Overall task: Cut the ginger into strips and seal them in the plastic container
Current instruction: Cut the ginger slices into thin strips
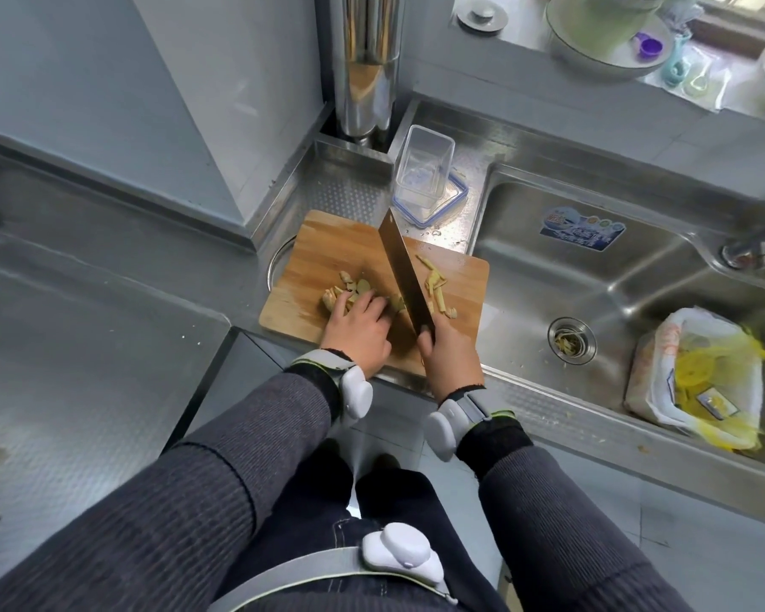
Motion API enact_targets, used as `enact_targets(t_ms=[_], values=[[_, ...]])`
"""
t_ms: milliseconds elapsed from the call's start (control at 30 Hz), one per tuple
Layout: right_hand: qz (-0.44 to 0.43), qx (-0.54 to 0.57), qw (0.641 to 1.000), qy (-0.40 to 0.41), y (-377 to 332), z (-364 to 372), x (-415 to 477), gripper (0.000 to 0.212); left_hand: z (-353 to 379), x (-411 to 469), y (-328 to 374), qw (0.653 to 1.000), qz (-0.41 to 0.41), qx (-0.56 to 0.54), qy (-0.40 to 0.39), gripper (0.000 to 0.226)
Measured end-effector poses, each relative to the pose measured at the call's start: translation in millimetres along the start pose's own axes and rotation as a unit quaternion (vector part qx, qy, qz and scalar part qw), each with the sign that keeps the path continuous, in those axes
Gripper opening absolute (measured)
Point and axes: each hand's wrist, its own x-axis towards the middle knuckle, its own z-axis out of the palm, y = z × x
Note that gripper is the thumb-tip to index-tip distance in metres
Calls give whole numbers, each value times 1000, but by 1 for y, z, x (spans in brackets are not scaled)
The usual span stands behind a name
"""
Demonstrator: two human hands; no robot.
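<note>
Left hand: the left hand (359, 329) lies palm down on the ginger pieces (350, 293), fingers curled and close together, pressing the pile onto the board.
Right hand: the right hand (453, 360) is wrapped around the handle of the cleaver (405, 276); the handle itself is hidden inside the fist.
Cleaver: the wide blade stands on its edge, just to the right of the left fingertips, and points away from the person.
Ginger pieces: uncut slices lie under and beyond the left fingers, to the left of the blade.
Ginger strips: the thin ginger strips (436, 287) lie on the other side of the blade, beyond the right hand's knuckles.
Cutting board: the wooden cutting board (310, 262) rests on the steel counter (107, 329), under both hands, and one corner covers a round opening in the counter.
Plastic container: the clear plastic container (422, 170) stands open on its blue-rimmed lid (449, 201), beyond the tip of the blade, well apart from the fingers.
Sink: the steel sink (592, 276) is to the right of the right hand; there are scraps in its drain (571, 341), and a plastic bag (703, 377) with yellow content sits at the far right.
Room: grey wall panels and a shiny steel pipe (367, 59) rise behind the board; bowls stand on a ledge near the window.
</note>
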Motion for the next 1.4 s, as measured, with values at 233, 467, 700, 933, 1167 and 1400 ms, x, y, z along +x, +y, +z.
enact_targets(t_ms=[233, 467, 700, 933, 1167, 1400], values=[[-11, -20, 1000, 1, 15, 0, -18, 24, 2, -1, 2, 1000, -14, 14, -3, 49], [14, -44, 999, -22, 6, -3, -8, 23, 3, -1, -1, 1000, -16, 16, -2, 50], [32, -39, 998, -43, -24, -7, 22, 27, 0, 1, -2, 1000, -14, 13, -5, 45], [50, 71, 996, 19, -6, 3, -3, 26, -4, -8, -22, 996, -78, -23, 42, 55], [10, 47, 999, 8, -6, 4, -18, 27, -3, -11, -28, 998, -68, 4, 3, 53], [41, 9, 998, -54, -15, 0, -9, 26, -9, -8, -24, 995, -86, 23, 33, 44]])
